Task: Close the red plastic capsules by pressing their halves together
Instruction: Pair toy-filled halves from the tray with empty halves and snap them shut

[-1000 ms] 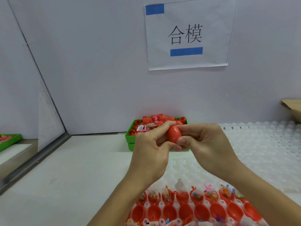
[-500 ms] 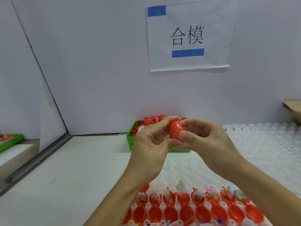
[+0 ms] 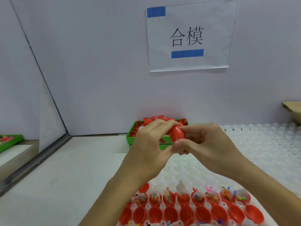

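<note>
A red egg-shaped capsule (image 3: 176, 133) is held in the air above the table between both hands. My left hand (image 3: 150, 144) pinches it from the left, fingers over its top. My right hand (image 3: 202, 144) grips it from the right, thumb under its lower edge. Its seam is hidden by the fingers. Below my forearms, several open red capsule halves (image 3: 185, 212) sit in a white plastic holder tray (image 3: 260, 154); the far row holds small coloured toys (image 3: 211, 197).
A green bin (image 3: 131, 137) heaped with red capsules stands against the back wall behind my hands. Another green tray (image 3: 9, 141) lies at far left beyond a partition. A cardboard piece (image 3: 291, 108) sits at far right. A paper sign hangs on the wall.
Both hands have stayed on the capsule, with the fingers shifting slightly around it. The view has tilted a little, so the hands appear slightly higher over the tray.
</note>
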A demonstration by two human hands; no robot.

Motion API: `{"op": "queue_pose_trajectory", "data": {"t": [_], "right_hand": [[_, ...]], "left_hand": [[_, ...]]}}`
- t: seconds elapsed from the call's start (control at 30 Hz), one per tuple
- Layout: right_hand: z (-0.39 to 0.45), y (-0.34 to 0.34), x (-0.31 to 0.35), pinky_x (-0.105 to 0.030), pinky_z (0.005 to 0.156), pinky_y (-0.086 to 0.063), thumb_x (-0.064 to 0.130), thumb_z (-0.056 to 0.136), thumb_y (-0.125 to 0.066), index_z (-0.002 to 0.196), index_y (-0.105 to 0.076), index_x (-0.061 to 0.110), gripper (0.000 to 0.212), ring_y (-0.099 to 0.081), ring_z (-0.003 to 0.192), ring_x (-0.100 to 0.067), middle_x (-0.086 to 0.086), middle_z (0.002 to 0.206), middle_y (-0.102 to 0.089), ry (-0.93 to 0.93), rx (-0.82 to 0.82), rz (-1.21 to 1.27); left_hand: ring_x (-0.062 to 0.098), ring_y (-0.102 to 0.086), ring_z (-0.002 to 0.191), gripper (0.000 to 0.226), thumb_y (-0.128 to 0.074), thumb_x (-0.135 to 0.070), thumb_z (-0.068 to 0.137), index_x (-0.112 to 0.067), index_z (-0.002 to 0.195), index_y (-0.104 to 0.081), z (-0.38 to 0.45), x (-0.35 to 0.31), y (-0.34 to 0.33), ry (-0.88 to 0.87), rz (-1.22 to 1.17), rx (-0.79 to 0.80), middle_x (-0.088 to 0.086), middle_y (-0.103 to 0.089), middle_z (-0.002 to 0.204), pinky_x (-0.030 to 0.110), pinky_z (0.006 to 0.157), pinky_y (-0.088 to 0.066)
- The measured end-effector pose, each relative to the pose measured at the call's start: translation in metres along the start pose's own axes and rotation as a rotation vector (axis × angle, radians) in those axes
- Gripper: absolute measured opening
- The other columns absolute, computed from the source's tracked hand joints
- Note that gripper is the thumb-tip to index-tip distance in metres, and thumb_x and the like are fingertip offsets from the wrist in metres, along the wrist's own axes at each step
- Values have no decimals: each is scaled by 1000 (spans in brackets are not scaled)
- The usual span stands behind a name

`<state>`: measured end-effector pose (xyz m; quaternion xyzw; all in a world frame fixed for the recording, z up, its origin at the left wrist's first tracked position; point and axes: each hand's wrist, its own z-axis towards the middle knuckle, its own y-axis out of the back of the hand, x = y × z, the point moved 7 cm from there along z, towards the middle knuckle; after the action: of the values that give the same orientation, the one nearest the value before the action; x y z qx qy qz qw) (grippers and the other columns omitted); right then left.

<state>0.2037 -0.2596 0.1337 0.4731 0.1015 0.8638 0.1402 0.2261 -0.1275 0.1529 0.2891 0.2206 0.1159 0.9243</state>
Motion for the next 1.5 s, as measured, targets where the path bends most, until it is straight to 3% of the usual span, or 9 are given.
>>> {"op": "queue_pose_trajectory", "data": {"t": [0.17,0.3,0.43,0.53,0.7,0.93,1.2,1.3,1.5], "right_hand": [[-1,-1,7,-18,64,-53,5,88,-67,102,-75,31,31,-72,74,-17,-6,86,-78,34,25,79],[0,-2,0,-21,63,-54,-5,87,-66,128,-63,13,45,-65,65,-11,-10,82,-76,8,-29,111],[-1,-1,5,-22,65,-56,-5,89,-63,116,-66,29,44,-68,70,-26,-15,84,-74,74,-84,52],[-1,-3,9,-15,58,-50,-2,92,-62,102,-69,36,41,-60,58,-7,-7,75,-69,156,-105,-64],[-4,-4,14,-4,57,-45,1,86,-58,101,-77,17,28,-59,58,4,20,63,-65,224,-174,-87],[-6,0,19,-17,64,-56,10,82,-62,90,-72,55,47,-71,75,-6,8,88,-76,221,-206,-27],[-2,4,23,-13,67,-52,23,81,-63,106,-70,31,27,-65,70,1,11,80,-75,172,-105,159],[0,6,17,-22,78,-56,11,83,-67,112,-68,27,33,-71,84,-15,1,95,-76,152,-111,137],[1,9,9,-22,86,-56,-12,84,-67,110,-68,30,50,-73,95,-8,8,99,-77,162,-161,-31]], "left_hand": [[15,-66,101,44,-76,0,79,-17,119,-68,-4,10,-2,150,-162,-66,-6,-68,106,34,88,-57],[14,-64,101,41,-71,1,81,-20,115,-63,-5,10,-6,186,-209,-35,-8,-65,107,34,84,-58],[14,-63,103,43,-60,-10,79,-16,121,-65,-3,0,-4,121,-129,-57,-6,-64,109,36,89,-56],[16,-65,99,44,-61,-14,79,-12,122,-68,-3,-2,-1,114,-106,-90,-3,-67,104,39,89,-56],[12,-65,92,46,-63,-8,77,-8,124,-69,-5,-3,0,118,-114,-141,-2,-70,96,30,86,-55],[8,-64,89,45,-68,3,77,-9,120,-71,-7,-2,2,101,-145,-189,-3,-70,92,20,80,-56],[7,-71,100,47,-68,13,82,-16,119,-69,-5,15,-8,306,-661,-146,-6,-76,108,20,87,-55],[8,-68,110,49,-61,14,87,-20,122,-64,-4,13,-14,326,-786,-113,-3,-73,117,19,91,-53],[8,-62,120,47,-60,9,91,-15,132,-55,-6,12,-23,326,-730,30,0,-68,125,23,100,-50]]}}
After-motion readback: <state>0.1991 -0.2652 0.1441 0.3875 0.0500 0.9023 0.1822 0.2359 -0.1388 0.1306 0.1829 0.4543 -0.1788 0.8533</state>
